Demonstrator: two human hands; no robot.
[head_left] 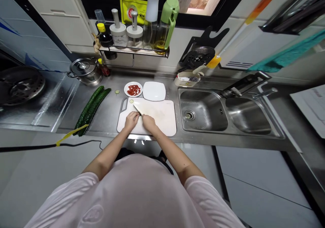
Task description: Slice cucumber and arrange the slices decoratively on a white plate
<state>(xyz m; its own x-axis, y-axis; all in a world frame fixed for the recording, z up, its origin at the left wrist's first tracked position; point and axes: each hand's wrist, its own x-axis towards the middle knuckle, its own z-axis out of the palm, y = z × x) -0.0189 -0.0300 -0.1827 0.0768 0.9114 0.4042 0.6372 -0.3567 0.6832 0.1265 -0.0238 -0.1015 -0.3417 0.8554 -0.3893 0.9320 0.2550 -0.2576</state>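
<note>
Glare streaks the steel counter (108,118); outer edges look stretched.

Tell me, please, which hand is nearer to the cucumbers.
Left: the left hand is over the cutting board, right of the cucumbers; the right hand, gripping the knife, is farther right.

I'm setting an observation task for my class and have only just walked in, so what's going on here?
A person is at a steel counter, both hands over a white cutting board. The right hand grips a knife; the left hand is close beside the blade, and what it holds is hidden. A cucumber slice lies near the board's far left corner. Two cucumbers lie to the left. Chopped red pieces sit on a plate beyond the board.
</note>
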